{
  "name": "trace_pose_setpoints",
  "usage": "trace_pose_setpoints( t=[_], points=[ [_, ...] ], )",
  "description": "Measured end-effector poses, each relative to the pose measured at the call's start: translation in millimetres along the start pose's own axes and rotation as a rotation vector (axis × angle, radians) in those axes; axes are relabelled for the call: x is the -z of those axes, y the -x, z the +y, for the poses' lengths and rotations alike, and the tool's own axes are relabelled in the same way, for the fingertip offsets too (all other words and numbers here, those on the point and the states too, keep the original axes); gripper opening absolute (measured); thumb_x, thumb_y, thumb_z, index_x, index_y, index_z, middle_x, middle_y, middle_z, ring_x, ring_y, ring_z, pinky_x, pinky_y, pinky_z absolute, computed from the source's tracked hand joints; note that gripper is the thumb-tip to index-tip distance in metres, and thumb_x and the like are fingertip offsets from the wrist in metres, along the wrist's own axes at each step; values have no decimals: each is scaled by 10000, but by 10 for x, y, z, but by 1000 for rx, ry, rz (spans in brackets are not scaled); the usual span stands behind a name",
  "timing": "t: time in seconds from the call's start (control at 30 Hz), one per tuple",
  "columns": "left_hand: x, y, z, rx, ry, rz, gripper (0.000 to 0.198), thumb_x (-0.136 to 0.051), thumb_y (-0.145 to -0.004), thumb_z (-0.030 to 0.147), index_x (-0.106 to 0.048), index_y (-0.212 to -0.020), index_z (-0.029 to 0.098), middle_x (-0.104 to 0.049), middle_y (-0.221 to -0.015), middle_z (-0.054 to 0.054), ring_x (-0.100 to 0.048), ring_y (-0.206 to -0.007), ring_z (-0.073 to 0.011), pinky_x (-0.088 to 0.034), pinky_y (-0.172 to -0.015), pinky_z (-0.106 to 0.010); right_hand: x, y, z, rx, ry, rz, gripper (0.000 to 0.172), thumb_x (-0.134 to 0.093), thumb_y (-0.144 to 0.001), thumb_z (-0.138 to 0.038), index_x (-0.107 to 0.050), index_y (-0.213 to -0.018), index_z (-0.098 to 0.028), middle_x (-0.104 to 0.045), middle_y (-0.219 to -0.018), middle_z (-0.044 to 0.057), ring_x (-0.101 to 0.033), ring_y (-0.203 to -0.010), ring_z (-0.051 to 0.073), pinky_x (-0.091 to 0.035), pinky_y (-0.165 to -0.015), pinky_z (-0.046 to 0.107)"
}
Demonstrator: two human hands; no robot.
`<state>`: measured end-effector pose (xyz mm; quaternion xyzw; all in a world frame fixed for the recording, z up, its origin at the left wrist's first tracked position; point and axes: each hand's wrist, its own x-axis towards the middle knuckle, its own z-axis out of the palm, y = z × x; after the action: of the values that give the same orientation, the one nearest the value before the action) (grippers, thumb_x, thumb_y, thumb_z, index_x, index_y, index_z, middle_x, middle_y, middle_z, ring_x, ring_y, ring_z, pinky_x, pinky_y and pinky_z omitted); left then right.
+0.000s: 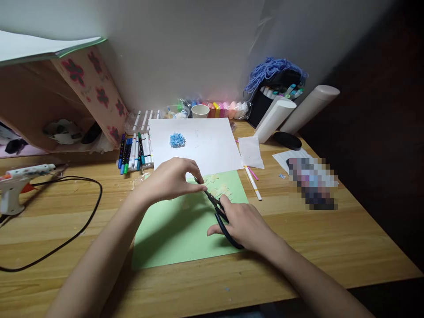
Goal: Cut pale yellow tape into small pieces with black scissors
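Observation:
My right hand [247, 223] grips black-handled scissors [222, 216], their blades pointing up and to the left. At the blade tips my left hand [175, 176] pinches with thumb and fingers; what sits in the pinch is too small to make out. Both hands are over a green sheet of paper [165, 247]. Small pale yellow scraps [221, 191] lie on that sheet, just beyond the scissors. Behind it, a white sheet [212, 141] carries a small heap of blue shreds [177, 140].
Markers [132, 150] lie at the back left, near a paper cup [200, 111]. A glue gun [20, 185] with a looping black cord is at the left. White tubes [276, 119] and a black pen holder [260, 106] stand back right. A white marker [253, 183] lies right of the green sheet.

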<state>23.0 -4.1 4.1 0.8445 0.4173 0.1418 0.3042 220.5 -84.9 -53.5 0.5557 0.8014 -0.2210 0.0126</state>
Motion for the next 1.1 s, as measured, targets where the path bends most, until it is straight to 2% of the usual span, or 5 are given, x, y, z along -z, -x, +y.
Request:
trace_pose_setpoints(
  t=[0.37, 0.63, 0.73, 0.97, 1.1],
  points=[
    [87, -6, -77, 94, 26, 144, 158, -598, -757, 339, -709, -715, 234, -715, -784, -44, -633, -725, -203, -447, -663, -293, -50, -16, -10, 8, -69, 31, 496, -442, -765, -700, -424, -832, -209, -658, -627, 81, -635, -576, 307, -219, -469, 268],
    [474, -68, -679, 264, 137, 858, 245, -592, -765, 388, -696, -763, 166, -716, -745, -71, -659, -713, -188, -477, -668, -271, -148, -34, 100, -17, -467, 62, 480, -392, -778, -710, -351, -779, -232, -493, -585, -23, -463, -521, 161, -276, -491, 247],
    [679, -259, -939, 354, -19, 974, 260, -541, -803, 371, -700, -821, 167, -724, -819, -86, -659, -769, -195, -467, -697, -277, -265, -105, 146, -5, -674, 130, 555, -349, -732, -781, -355, -751, -227, -468, -609, -21, -417, -512, 134, -299, -473, 239],
    [877, -965, -1198, 281, -136, 855, 133, -584, -750, 176, -711, -786, 164, -711, -895, -128, -635, -847, -245, -446, -744, -325, -491, -270, 254, -62, -894, 121, 655, -326, -631, -868, -385, -724, -222, -350, -513, -65, -312, -412, 97, -284, -409, 236],
    [806, -1046, -1156, 227, -181, 807, 164, -553, -750, 106, -686, -825, 164, -680, -955, -121, -591, -934, -236, -417, -839, -331, -461, -256, 270, 6, -974, 132, 615, -350, -677, -828, -391, -725, -216, -347, -511, -68, -301, -409, 88, -286, -410, 227]
  ],
)
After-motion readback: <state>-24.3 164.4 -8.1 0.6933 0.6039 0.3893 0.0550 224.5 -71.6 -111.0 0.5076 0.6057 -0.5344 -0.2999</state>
